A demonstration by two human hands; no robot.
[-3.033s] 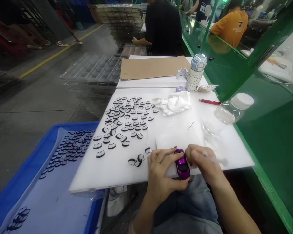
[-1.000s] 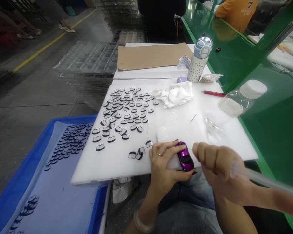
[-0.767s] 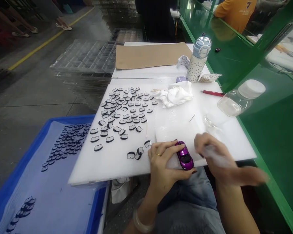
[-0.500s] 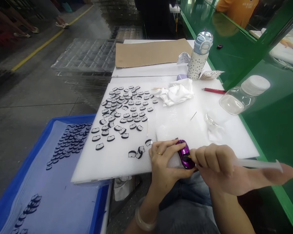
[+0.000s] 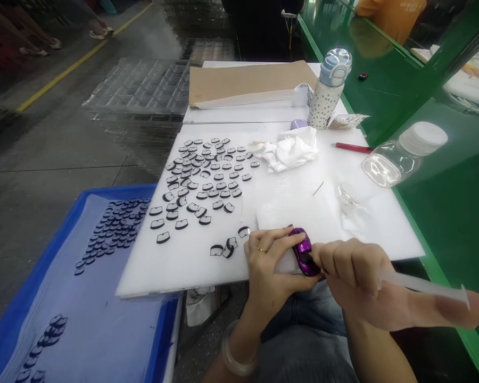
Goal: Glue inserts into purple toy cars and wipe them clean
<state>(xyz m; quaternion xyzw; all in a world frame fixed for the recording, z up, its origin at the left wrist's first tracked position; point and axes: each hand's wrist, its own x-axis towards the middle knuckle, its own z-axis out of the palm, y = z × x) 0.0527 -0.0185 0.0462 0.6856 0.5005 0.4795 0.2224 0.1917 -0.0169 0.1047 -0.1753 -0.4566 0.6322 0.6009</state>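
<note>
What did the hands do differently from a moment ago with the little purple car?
The right hand swung away to the right, then came back, and its syringe tip is again at the purple toy car. The left hand kept holding the car at the white board's near edge. The black window pieces stayed put.

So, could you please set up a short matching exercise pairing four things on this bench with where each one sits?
Things:
1. toy car
2. pen
3. bottle
4. cloth

Places:
A. lying at the board's right far edge
B. crumpled just right of the black pieces
C. gripped by the left hand at the board's near edge
D. upright beside the cardboard

Pairs: 1-C, 2-A, 3-D, 4-B
</note>
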